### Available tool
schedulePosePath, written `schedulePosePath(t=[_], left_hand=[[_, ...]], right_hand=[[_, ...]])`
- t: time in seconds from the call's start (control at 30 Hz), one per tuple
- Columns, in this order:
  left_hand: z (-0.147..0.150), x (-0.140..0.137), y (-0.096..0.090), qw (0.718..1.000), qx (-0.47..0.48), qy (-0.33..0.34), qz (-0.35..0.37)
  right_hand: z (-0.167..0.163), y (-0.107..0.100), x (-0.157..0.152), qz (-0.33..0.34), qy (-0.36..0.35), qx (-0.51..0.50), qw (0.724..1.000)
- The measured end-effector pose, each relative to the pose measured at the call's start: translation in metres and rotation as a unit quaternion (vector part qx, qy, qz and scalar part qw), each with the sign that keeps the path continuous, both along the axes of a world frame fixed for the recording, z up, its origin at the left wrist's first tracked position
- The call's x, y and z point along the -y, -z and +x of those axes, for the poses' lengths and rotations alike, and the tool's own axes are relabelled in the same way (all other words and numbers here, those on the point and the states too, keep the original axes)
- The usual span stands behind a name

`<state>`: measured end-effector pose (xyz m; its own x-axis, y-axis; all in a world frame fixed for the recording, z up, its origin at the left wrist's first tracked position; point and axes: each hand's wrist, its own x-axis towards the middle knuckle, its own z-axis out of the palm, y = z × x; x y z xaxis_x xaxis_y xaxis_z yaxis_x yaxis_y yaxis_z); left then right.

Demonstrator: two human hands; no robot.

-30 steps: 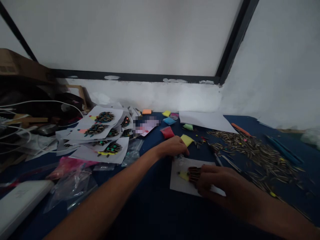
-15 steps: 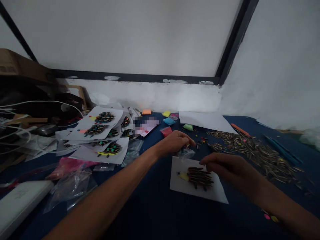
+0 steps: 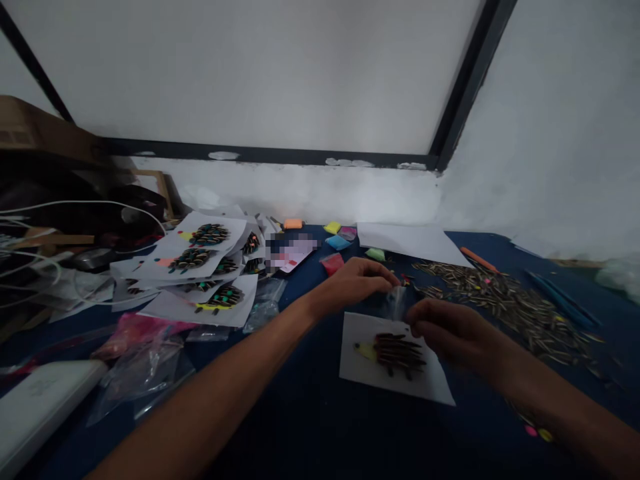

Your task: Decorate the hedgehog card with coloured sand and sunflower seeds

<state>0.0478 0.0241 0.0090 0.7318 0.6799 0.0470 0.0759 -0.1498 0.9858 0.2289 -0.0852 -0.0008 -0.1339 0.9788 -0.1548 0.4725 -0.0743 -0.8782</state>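
Observation:
My left hand [image 3: 356, 280] pinches a small clear plastic bag [image 3: 397, 304], lifted a little above the blue table just beyond a white paper sheet [image 3: 357, 377]. On that sheet is a hedgehog figure [image 3: 399, 353] with a yellow clay head and spines of striped seeds. My right hand [image 3: 447, 330] hovers over the sheet's upper right corner, thumb and fingertips pressed together. Whatever they hold, if anything, is too small to make out. One small dark dot shows on the paper near the right fingertips.
Striped seeds [image 3: 510, 300] lie heaped at the right, beside an orange tool [image 3: 479, 259] and a blue pouch [image 3: 563, 297]. Coloured clay packets [image 3: 338, 243] stand at the back. Finished hedgehog sheets [image 3: 235, 313] pile up at left, near plastic bags [image 3: 135, 373] and a white box [image 3: 45, 413].
My left hand has raised the clear plastic bag off the table and shifted it slightly right. My right hand has moved slightly right, its fingers now more curled.

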Motion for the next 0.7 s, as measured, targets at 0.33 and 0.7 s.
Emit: schedulePosePath(t=[0.33,0.7], left_hand=[[-0.002,-0.009,0.005,0.996,-0.047,-0.072,-0.014],[0.008,0.006,-0.002,0.999,-0.001,-0.022,-0.036]], right_hand=[[0.010,0.005,-0.001,0.093,0.011,0.107,0.990],[-0.003,-0.008,0.002,0.097,0.045,0.079,0.991]])
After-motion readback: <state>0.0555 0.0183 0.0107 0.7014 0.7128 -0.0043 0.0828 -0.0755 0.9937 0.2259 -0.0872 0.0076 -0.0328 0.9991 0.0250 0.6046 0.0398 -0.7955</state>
